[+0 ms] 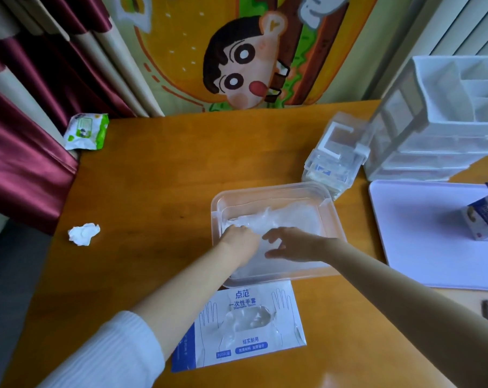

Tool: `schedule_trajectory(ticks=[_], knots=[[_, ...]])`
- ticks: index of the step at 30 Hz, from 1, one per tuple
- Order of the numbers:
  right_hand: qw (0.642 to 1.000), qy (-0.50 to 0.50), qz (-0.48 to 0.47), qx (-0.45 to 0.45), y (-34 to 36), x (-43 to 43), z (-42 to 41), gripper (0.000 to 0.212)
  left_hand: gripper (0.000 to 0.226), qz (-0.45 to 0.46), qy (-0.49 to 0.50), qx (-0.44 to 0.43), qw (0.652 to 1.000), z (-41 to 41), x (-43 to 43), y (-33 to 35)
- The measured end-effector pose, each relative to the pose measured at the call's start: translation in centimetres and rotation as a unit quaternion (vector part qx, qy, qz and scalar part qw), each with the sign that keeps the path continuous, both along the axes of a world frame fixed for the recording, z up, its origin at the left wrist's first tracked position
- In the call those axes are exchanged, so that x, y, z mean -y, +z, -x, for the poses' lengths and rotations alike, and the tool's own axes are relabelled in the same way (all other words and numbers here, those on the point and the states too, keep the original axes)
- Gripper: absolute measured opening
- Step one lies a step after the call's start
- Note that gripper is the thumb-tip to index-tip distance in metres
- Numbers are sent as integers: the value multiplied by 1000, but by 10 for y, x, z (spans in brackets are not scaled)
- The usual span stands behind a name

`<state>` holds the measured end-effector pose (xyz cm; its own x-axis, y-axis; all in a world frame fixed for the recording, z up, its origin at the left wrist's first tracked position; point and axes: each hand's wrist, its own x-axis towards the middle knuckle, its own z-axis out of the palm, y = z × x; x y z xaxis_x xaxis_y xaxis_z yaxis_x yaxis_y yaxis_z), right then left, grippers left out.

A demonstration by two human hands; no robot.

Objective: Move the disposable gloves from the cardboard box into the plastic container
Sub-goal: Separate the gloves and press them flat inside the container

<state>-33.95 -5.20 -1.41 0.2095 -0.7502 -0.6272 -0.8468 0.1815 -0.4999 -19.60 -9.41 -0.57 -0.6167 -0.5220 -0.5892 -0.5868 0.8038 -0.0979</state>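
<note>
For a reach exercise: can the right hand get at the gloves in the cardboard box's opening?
Probably yes: the right hand is over the plastic container, the cardboard box lies nearer, and nothing covers the gloves in its opening.

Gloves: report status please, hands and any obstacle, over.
Left hand grips gloves in plastic container. Right hand open over them. More left in cardboard box. No obstacle seen.

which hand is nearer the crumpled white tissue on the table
Left. The left hand is right of the tissue, in the clear plastic container; the right hand farther right.
</note>
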Motion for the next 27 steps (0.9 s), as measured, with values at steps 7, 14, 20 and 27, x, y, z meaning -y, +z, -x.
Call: schedule_trajectory(ticks=[7, 14, 20, 27], knots=[[987, 28, 92, -126, -23, 7, -2, 49, 61, -51, 138, -47, 988, 14, -8, -28], [943, 127, 89, -295, -37, 7, 9, 88, 74, -62, 143, 12, 988, 10, -4, -53], [928, 119, 69, -347, -35, 11, 14, 96, 83, -23, 117, 58, 991, 12, -3, -57], [934, 84, 102, -332, -26, 4, 13, 81, 70, -22, 102, 70, 992, 10, -5, -39]])
